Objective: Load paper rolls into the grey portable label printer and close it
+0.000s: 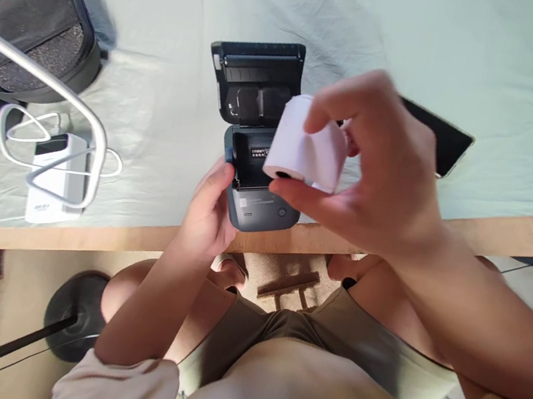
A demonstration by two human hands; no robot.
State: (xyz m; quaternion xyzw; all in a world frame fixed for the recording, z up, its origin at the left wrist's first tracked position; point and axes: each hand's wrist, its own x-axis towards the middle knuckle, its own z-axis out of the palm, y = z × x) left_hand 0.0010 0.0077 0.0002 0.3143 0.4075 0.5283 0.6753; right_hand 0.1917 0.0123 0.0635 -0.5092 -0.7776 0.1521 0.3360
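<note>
A small dark label printer point(264, 211) sits at the table's front edge with its lid point(260, 77) raised and its paper bay showing. My left hand point(211, 211) grips the printer's left side, thumb on the rim of the bay. Between the thumb and fingers of my right hand point(374, 156) is a white paper roll point(299, 140), tilted, with its dark core hole facing down toward me. The roll overlaps the right part of the bay from this view; whether it touches the printer I cannot tell. A loose paper end hangs near its right side.
Right of the hands lies a black phone point(450, 141), partly hidden by my right hand. On the left are a white power bank point(57, 193) with a looped white cable, a pale curved tube point(62, 83) and an open black case point(44, 36). The wooden table edge point(103, 240) runs in front.
</note>
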